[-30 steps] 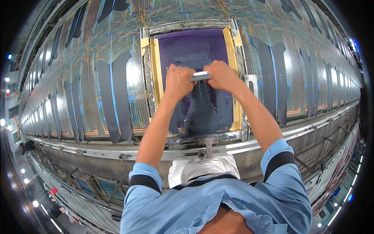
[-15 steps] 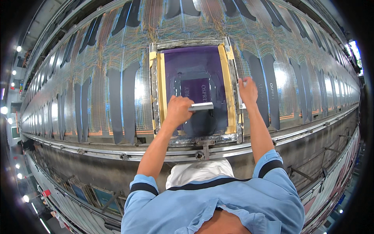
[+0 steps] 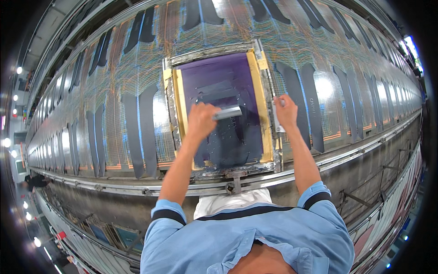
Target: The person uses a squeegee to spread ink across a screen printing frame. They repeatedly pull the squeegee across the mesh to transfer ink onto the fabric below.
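A screen printing frame (image 3: 211, 54) with purple mesh (image 3: 219, 69) lies flat on the long table, its sides lined with yellowish tape (image 3: 258, 98). My left hand (image 3: 201, 118) is closed round one end of a pale squeegee (image 3: 229, 113), which sits over the middle of the mesh. Dark wet ink (image 3: 223, 148) spreads around and below the squeegee, hiding most of the printed-shape area. At the frame's right edge, the curled fingers of my right hand (image 3: 286, 109) grip a light-coloured side handle (image 3: 277, 119), partly covered by the hand.
Dark grey cut fabric pieces (image 3: 306, 102) lie in rows along the table, left and right of the frame and along the far side. A metal rail (image 3: 191, 188) with a bracket (image 3: 236, 181) runs along the near edge. Colourful lines cover the tabletop.
My left hand has pushed the squeegee away from me, up the mesh. Ink now covers the lettered patch that showed before. My right hand stays at the frame's edge; the view has tilted slightly.
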Action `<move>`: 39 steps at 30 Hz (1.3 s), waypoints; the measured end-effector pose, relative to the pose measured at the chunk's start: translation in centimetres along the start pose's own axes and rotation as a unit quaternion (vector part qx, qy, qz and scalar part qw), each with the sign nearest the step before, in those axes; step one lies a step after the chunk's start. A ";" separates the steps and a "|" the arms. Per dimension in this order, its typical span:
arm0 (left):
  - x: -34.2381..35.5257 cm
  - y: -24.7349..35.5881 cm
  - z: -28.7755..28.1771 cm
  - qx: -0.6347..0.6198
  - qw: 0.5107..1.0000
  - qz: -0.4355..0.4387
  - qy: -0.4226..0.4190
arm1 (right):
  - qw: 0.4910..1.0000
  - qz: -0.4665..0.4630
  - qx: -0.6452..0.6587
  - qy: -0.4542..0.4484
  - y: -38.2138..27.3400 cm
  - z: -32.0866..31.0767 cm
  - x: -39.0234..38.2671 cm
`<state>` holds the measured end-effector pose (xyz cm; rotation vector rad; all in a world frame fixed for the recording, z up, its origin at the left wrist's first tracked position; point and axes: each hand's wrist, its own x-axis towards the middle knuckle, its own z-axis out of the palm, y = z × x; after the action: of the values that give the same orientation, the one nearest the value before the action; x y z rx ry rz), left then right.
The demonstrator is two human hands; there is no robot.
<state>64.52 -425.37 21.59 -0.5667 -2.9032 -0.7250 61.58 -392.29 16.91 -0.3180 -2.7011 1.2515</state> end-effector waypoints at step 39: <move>-16.1 -26.1 -21.1 -0.036 0.985 -0.118 -0.124 | 0.976 -0.205 0.001 -0.072 -29.4 27.4 -13.2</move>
<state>69.61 -461.97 25.93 -0.3436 -3.2261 -0.8458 64.54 -434.28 21.31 0.3293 -2.6850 1.1888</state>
